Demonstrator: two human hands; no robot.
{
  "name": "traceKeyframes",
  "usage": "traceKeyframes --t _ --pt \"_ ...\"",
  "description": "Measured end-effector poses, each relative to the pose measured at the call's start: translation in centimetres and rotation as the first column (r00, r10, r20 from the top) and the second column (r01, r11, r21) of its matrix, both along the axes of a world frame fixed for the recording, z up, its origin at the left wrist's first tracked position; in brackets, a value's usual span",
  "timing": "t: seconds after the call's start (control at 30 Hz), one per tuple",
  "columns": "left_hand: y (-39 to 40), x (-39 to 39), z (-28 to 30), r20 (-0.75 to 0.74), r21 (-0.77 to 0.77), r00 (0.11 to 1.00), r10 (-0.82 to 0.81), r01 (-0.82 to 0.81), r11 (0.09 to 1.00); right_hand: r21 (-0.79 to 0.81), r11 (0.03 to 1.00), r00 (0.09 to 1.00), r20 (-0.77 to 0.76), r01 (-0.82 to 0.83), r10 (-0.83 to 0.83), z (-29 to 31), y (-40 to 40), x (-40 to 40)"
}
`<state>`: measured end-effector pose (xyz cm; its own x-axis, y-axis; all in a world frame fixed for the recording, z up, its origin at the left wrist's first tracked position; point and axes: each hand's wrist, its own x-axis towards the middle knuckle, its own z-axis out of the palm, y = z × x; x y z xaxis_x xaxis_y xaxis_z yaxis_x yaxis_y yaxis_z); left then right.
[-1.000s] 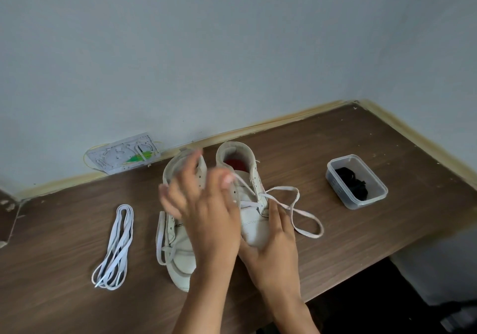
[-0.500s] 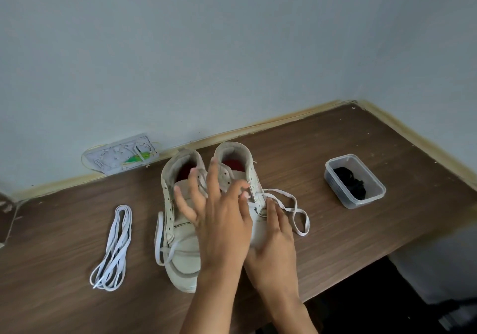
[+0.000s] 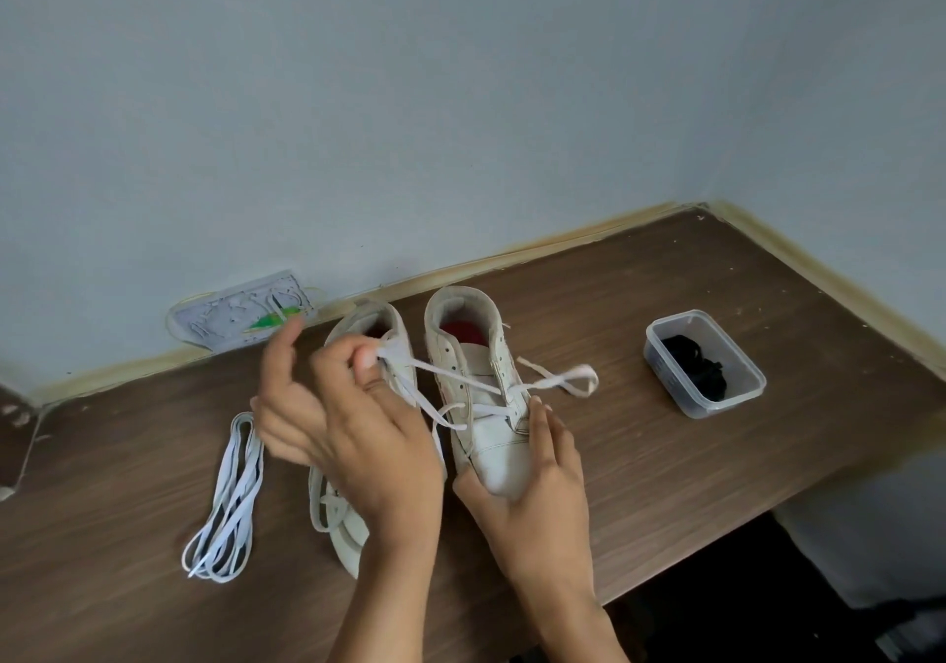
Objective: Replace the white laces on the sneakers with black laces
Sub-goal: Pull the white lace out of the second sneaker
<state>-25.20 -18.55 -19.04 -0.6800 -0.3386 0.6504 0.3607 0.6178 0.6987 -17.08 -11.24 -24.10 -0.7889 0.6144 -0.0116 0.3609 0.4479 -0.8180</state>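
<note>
Black laces [image 3: 701, 370] lie in the plastic tub [image 3: 737, 396]; my left hand [image 3: 353, 427] pinches the white lace [image 3: 460, 373], my right hand [image 3: 537, 488] cups the sneaker [image 3: 491, 437] toe.

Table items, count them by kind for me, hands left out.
Sneakers: 2
White laces: 2, one loose bundle, one still in a sneaker
Plastic tub: 1, black laces inside, number unclear
Total: 5

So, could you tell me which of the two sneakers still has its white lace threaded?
The right sneaker, steadied by the right hand; the left hand pinches its lace.
</note>
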Motion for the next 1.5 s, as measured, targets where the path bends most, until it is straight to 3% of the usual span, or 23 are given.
traceKeyframes --t 0.1,0.17,0.27,0.33,0.47,0.6,0.67,0.73,0.8,0.9,1.0,1.07,1.17,1.27,1.4,1.5 --pt "-0.1 -0.1 0.1 0.04 0.008 0.999 -0.005 0.004 1.0 0.011 1.0 1.0 0.009 0.0 0.0 -0.1 -0.1 -0.1" --pt "0.0 -0.3 0.1 0.053 -0.099 0.996 -0.072 0.077 0.992 0.03 1.0 1.0 0.006 0.002 -0.002 -0.2 -0.1 -0.1" --pt "0.4 -0.1 -0.4 0.178 -0.346 0.961 -0.211 0.262 0.901 0.05 0.999 1.0 0.005 -0.001 0.001 -0.1 -0.1 -0.1" --pt "0.7 0.3 -1.1 0.281 -0.464 0.934 -0.222 0.334 0.82 0.052 0.999 1.0 0.0 -0.005 0.005 -0.1 -0.1 -0.1" --pt "1.4 0.6 -2.1 0.327 -0.561 0.929 -0.17 0.336 0.757 0.057 0.998 1.0 0.0 0.008 -0.008 -0.1 -0.2 -0.2" --pt "1.5 0.8 -1.3 0.234 -0.557 0.951 -0.2 0.3 0.774 0.048 0.999 1.0 0.002 -0.007 0.007 -0.1 0.0 -0.1" --pt "1.1 0.7 -0.5 0.088 -0.474 0.98 -0.177 0.198 0.858 0.036 0.999 1.0 -0.014 -0.009 0.01 -0.3 0.0 -0.1" --pt "0.5 0.5 0.1 -0.037 -0.296 0.996 -0.086 0.071 0.953 0.028 1.0 1.0 -0.023 -0.009 0.01 -0.3 0.1 0.0" --pt "0.2 0.4 0.5 -0.054 -0.161 0.998 -0.016 0.007 0.987 0.032 0.999 1.0 -0.028 -0.011 0.012 -0.4 0.1 0.0" --pt "0.1 0.2 0.6 -0.009 -0.133 0.999 -0.034 0.032 0.991 0.027 0.999 1.0 -0.023 -0.017 0.017 -0.4 0.1 -0.1" --pt "0.2 0.0 0.7 -0.022 -0.234 0.988 -0.153 0.143 0.962 0.036 0.999 1.0 -0.023 -0.009 0.01 -0.5 0.2 -0.1" --pt "0.6 0.3 0.1 0.073 -0.391 0.971 -0.227 0.237 0.889 0.035 0.999 1.0 -0.019 -0.011 0.011 -0.3 0.2 -0.1" --pt "1.7 1.0 -1.8 0.303 -0.541 0.928 -0.216 0.354 0.763 0.046 0.999 1.0 -0.02 -0.018 0.019 -0.2 0.1 -0.2" --pt "2.1 0.8 -2.9 0.339 -0.578 0.923 -0.181 0.356 0.734 0.051 0.999 1.0 -0.02 -0.017 0.018 -0.3 0.1 -0.1" --pt "2.0 1.1 -1.4 0.194 -0.477 0.961 -0.197 0.268 0.837 0.021 1.0 0.999 -0.023 -0.021 0.021 -0.2 0.2 0.0" --pt "1.8 1.3 0.1 -0.016 -0.223 0.994 -0.105 0.099 0.97 -0.001 1.0 0.999 -0.031 -0.017 0.017 -0.1 0.3 0.0"
